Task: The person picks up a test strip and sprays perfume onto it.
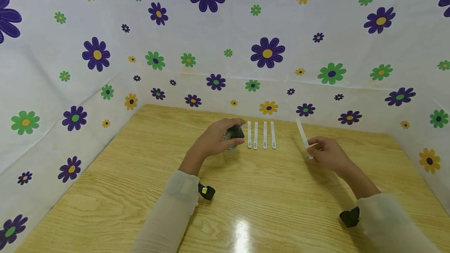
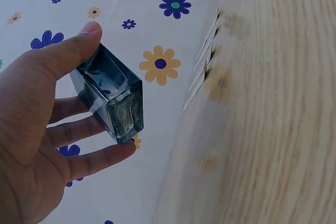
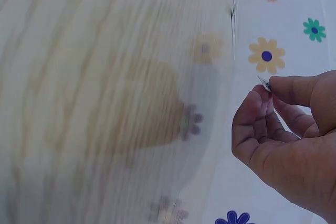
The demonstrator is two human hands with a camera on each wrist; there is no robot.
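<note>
My left hand (image 1: 214, 138) holds a glass perfume bottle (image 2: 113, 95) between thumb and fingers, near the back of the table. Rectangular and blue-tinted, the bottle tilts in the left wrist view; the head view shows it partly covered by the hand. Over to the right, my right hand (image 1: 328, 153) pinches one end of a white paper strip (image 1: 302, 134) between thumb and fingertips. The strip slants up and away to the left; the right wrist view shows just its small end (image 3: 265, 83). Several similar paper strips (image 1: 265, 136) with small dark print lie side by side, just right of the bottle.
The wooden table (image 1: 246, 190) has a light grain and a glare spot near the front. A white flower-patterned sheet (image 1: 225, 30) rises behind the table and along both sides. Dark bands with small devices (image 1: 207, 192) sit at both wrists.
</note>
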